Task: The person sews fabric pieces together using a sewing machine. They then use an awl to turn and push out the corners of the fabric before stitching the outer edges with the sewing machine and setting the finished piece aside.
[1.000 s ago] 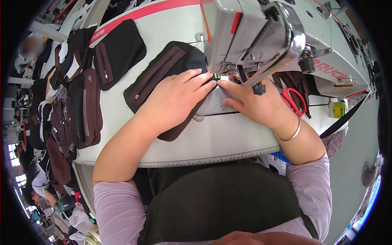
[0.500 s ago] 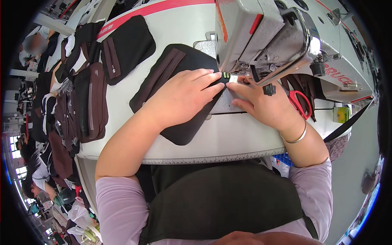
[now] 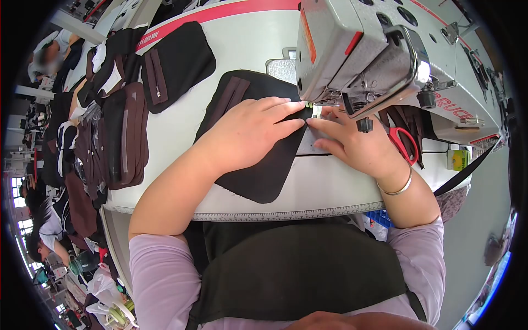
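Observation:
A black fabric panel [image 3: 263,179] with a brown zipper strip [image 3: 228,99] lies on the sewing machine table, its right corner at the needle area. My left hand [image 3: 253,129] rests flat on the panel, fingers stretched towards that corner. A small label, white with a greenish end [image 3: 316,111], sits at the panel's edge under the sewing machine head [image 3: 335,55]. My right hand [image 3: 355,143] is beside the label, thumb and index finger apart, the index fingertip at the panel's edge. The machine hides part of its other fingers.
Another black panel with a zipper [image 3: 184,66] lies at the back left, beside stacked brown and black pieces [image 3: 129,137]. Red-handled scissors [image 3: 406,146] and a small yellow-green box [image 3: 457,159] lie on the right. A ruler tape [image 3: 286,215] runs along the table's front edge.
The black panel has shifted to the right and turned slightly, with my left hand moving along on it. The label's coloured end is now closer under the machine head. My right hand stays about in place.

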Available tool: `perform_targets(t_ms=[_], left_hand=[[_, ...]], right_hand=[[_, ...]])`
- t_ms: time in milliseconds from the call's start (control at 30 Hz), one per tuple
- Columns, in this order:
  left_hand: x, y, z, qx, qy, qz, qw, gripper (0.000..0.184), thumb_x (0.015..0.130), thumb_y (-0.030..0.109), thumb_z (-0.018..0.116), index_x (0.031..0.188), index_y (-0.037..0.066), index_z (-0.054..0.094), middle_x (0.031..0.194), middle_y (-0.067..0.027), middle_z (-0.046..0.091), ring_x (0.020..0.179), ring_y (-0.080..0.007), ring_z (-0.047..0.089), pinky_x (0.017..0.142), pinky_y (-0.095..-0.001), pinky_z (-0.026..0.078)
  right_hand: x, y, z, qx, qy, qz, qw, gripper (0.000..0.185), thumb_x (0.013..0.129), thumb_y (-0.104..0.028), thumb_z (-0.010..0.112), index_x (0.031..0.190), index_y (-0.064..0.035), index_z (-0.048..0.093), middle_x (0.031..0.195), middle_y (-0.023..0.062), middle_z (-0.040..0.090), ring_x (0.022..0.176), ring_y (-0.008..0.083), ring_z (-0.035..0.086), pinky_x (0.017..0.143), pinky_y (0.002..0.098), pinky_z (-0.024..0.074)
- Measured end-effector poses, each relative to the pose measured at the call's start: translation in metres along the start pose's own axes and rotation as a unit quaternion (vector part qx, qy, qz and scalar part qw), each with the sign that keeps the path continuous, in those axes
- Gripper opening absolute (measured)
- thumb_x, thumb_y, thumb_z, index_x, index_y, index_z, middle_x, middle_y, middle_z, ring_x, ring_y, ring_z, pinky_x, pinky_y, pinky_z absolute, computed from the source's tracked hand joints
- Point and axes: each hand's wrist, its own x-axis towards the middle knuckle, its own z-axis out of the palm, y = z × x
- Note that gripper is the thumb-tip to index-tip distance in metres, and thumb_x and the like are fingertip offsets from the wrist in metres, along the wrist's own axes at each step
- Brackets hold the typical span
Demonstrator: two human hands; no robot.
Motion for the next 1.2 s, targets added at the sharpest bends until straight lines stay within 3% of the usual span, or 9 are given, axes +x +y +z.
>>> perform_targets(t_ms=[133,200,300,433,533,700,800,1133,1200], left_hand=[[-0.001,0.009,0.003,0.009,0.006,-0.013,1.000,0.041,0.085,0.008,0.062,0.126,0.008,0.064,0.137,-0.0098,0.058,0.129,-0.0258,0.054,0.096,-0.0371,0.050],[-0.001,0.015,0.002,0.011,0.000,-0.035,0.999,0.043,0.083,0.009,0.070,0.126,0.008,0.064,0.137,-0.0094,0.058,0.128,-0.0271,0.055,0.100,-0.0384,0.051],[-0.002,0.019,0.004,0.014,0.009,-0.038,0.999,0.045,0.084,0.009,0.063,0.128,0.006,0.063,0.135,-0.0125,0.058,0.128,-0.0275,0.055,0.095,-0.0368,0.051],[0.000,0.022,0.007,0.022,0.010,-0.042,0.999,0.044,0.086,0.012,0.065,0.130,0.006,0.062,0.136,-0.0126,0.057,0.128,-0.0279,0.054,0.095,-0.0367,0.051],[0.002,0.026,0.010,0.012,0.025,-0.066,0.997,0.044,0.089,0.018,0.069,0.130,0.006,0.062,0.136,-0.0117,0.057,0.129,-0.0281,0.052,0.097,-0.0422,0.050],[-0.003,0.018,0.011,0.011,-0.013,-0.079,0.997,0.053,0.090,0.032,0.072,0.137,0.012,0.057,0.144,-0.0100,0.049,0.140,-0.0308,0.040,0.108,-0.0648,0.039],[-0.005,0.022,0.013,-0.004,-0.029,-0.101,0.994,0.055,0.091,0.034,0.071,0.139,0.014,0.054,0.148,-0.0095,0.045,0.142,-0.0322,0.038,0.109,-0.0695,0.035],[-0.001,0.029,0.013,0.013,-0.035,-0.125,0.991,0.059,0.088,0.034,0.073,0.141,0.014,0.054,0.149,-0.0098,0.045,0.142,-0.0324,0.037,0.107,-0.0697,0.036],[0.000,0.026,0.018,0.012,-0.027,-0.133,0.991,0.061,0.088,0.035,0.073,0.142,0.015,0.053,0.149,-0.0098,0.044,0.143,-0.0319,0.036,0.110,-0.0705,0.032]], right_hand=[[0.000,0.000,-0.001,-0.003,-0.008,0.009,1.000,0.037,0.080,-0.029,0.081,0.114,-0.0180,0.073,0.107,0.0042,0.069,0.086,0.0230,0.068,0.075,0.0332,0.0547],[0.000,0.000,-0.001,-0.004,-0.002,0.012,1.000,0.036,0.079,-0.028,0.081,0.113,-0.0178,0.073,0.107,0.0045,0.069,0.087,0.0235,0.068,0.076,0.0340,0.0544],[-0.001,0.000,0.000,-0.019,0.015,0.003,1.000,0.036,0.079,-0.026,0.082,0.113,-0.0179,0.073,0.106,0.0050,0.069,0.090,0.0246,0.068,0.078,0.0350,0.0540],[-0.001,0.004,0.001,-0.026,0.033,0.002,0.999,0.036,0.079,-0.025,0.082,0.114,-0.0180,0.073,0.104,0.0048,0.070,0.091,0.0249,0.068,0.081,0.0364,0.0535],[0.002,0.002,-0.003,-0.047,0.014,0.004,0.999,0.036,0.080,-0.024,0.082,0.114,-0.0176,0.074,0.104,0.0046,0.070,0.094,0.0243,0.068,0.083,0.0365,0.0533],[-0.002,0.005,-0.002,0.019,0.016,-0.017,1.000,0.037,0.078,-0.023,0.083,0.114,-0.0167,0.074,0.107,0.0043,0.070,0.100,0.0235,0.067,0.086,0.0359,0.0530],[-0.004,0.007,-0.001,0.011,0.016,-0.024,1.000,0.038,0.077,-0.021,0.084,0.113,-0.0161,0.074,0.109,0.0043,0.070,0.099,0.0247,0.067,0.086,0.0367,0.0531],[-0.002,0.011,0.000,0.029,-0.015,-0.006,0.999,0.040,0.075,-0.021,0.084,0.113,-0.0135,0.074,0.105,0.0096,0.069,0.095,0.0305,0.066,0.082,0.0420,0.0546],[-0.004,0.013,-0.002,0.014,-0.019,0.002,1.000,0.039,0.075,-0.022,0.083,0.112,-0.0136,0.074,0.105,0.0091,0.070,0.094,0.0308,0.066,0.082,0.0424,0.0545]])
